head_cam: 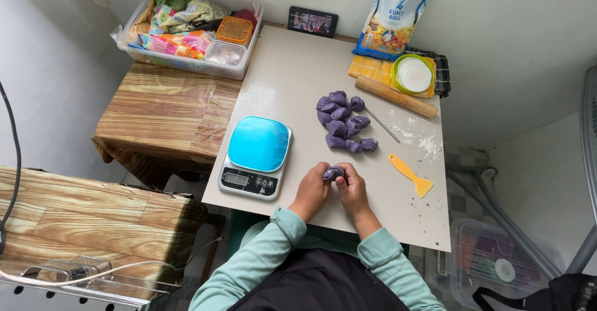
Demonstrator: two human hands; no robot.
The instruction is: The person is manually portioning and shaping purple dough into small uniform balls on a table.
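Here, both hands pinch one purple dough piece (333, 173), left hand (313, 191), right hand (352, 190), scale (256, 155) beside, dough pile (343, 121) beyond.

White walls (510, 50) close in on the left and far side. A pale board (292, 81) serves as the worktop, a wood-grain table (161, 115) sits to its left, another wood-grain top (74, 218) nearer. Patterned floor tiles (463, 162) show at right. Soft, even daylight.

Blue scale (258, 155), rolling pin (396, 96), yellow scraper (411, 175) — flour bag (396, 13), etc.
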